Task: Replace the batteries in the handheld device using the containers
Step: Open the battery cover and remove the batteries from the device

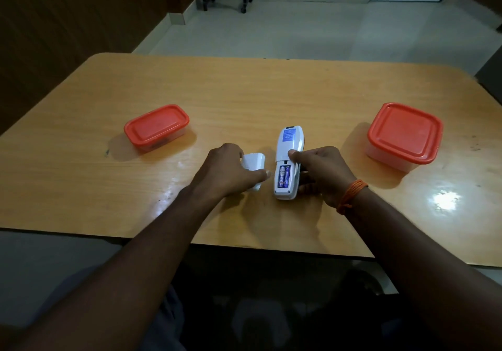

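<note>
Office room (wood-panelled walls (pixel 68 19))

The white handheld device (pixel 288 158) is lying face-down mid-table with its battery bay open, two blue batteries (pixel 284 176) sitting side by side inside. Its white cover (pixel 252 163) is off, just to the left. Two red-lidded containers, a small one (pixel 157 127) on the left and a bigger one (pixel 404 135) on the right, both shut.

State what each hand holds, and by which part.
The right hand grips the remote by its right side edge, beside the open battery bay. The left hand holds the battery cover from above.
</note>
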